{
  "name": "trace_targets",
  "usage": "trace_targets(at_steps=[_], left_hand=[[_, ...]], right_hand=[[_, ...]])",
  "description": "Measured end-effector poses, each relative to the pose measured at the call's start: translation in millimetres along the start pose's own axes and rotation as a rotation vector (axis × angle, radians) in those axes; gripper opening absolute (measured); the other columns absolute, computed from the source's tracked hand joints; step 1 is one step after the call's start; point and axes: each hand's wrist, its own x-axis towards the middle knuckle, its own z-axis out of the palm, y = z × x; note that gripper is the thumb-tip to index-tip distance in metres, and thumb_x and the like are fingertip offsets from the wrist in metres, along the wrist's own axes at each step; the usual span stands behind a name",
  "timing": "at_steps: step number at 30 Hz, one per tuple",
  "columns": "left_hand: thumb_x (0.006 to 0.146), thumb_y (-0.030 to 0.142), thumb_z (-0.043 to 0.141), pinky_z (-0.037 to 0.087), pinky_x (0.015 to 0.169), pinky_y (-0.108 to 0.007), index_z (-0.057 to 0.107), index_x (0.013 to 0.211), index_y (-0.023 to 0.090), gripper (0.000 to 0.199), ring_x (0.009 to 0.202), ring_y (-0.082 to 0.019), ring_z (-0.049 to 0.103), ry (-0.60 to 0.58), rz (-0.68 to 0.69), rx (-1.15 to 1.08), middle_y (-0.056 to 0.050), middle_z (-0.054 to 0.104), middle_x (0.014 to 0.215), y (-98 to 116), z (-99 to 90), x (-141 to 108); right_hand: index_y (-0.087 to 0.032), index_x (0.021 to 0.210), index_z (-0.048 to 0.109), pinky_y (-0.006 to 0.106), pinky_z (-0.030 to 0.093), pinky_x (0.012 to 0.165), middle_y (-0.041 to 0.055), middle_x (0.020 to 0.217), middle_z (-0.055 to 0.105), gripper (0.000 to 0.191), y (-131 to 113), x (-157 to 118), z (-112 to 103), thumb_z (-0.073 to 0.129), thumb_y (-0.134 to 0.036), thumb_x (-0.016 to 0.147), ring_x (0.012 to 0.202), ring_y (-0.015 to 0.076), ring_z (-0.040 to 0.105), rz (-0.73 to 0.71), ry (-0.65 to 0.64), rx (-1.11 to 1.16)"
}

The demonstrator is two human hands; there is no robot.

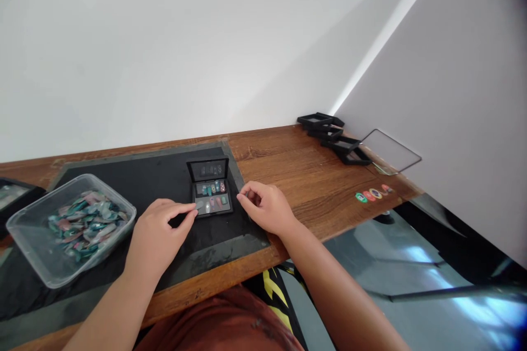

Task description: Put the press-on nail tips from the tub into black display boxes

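Observation:
A small black case (211, 214) lies on the dark mat with its clear-windowed lid raised. Inside are two rows of press-on nails in teal, white, pink and patterned finishes. My left hand (158, 230) reaches in at the front left corner, thumb and index finger pinched on a pale grey press-on nail (200, 205). To the right of the case, apart from it, my right hand (267, 207) rests at the mat's edge with its fingers curled closed. Whatever it may hold is hidden. A clear plastic tub (31, 249) full of loose teal and pinkish nails stands left of my left hand.
Several black cases (329, 134) are piled at the back right by the wall. Near the wooden table's (272, 156) right end lie a thin wire-like frame (397, 145) and several round stickers (373, 194). Another dark box (18, 197) sits at the far left.

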Motion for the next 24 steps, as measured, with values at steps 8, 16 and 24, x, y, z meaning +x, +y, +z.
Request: trace_targets(at_steps=[8, 16, 24], left_hand=[[0.087, 0.039, 0.071, 0.057, 0.076, -0.035, 0.083, 0.086, 0.027, 0.017, 0.079, -0.021, 0.071, -0.028, 0.027, -0.053, -0.002, 0.079, 0.083, 5.4, -0.3, -1.4], [0.093, 0.039, 0.065, 0.054, 0.084, -0.041, 0.082, 0.095, 0.025, 0.022, 0.089, -0.025, 0.066, -0.056, 0.074, -0.012, -0.004, 0.08, 0.093, 4.1, 1.4, 0.2], [0.091, 0.042, 0.068, 0.05, 0.082, -0.04, 0.081, 0.085, 0.03, 0.02, 0.087, -0.025, 0.063, -0.109, 0.035, 0.019, -0.002, 0.077, 0.09, 2.6, 3.6, 2.3]], right_hand=[[-0.021, 0.081, 0.068, 0.025, 0.035, 0.059, -0.0025, 0.064, 0.065, 0.017, 1.4, -0.3, 1.1, 0.063, -0.034, 0.092, 0.057, 0.011, 0.054, -0.032, 0.007, -0.02], [-0.021, 0.083, 0.07, 0.025, 0.034, 0.059, -0.0031, 0.065, 0.067, 0.015, 2.3, -0.5, 0.5, 0.063, -0.032, 0.091, 0.057, 0.0105, 0.054, -0.078, -0.028, -0.038], [-0.023, 0.101, 0.074, 0.025, 0.04, 0.064, -0.0023, 0.079, 0.071, 0.015, 2.4, -2.4, 1.6, 0.064, -0.028, 0.091, 0.061, 0.0101, 0.054, -0.17, -0.054, 0.016]])
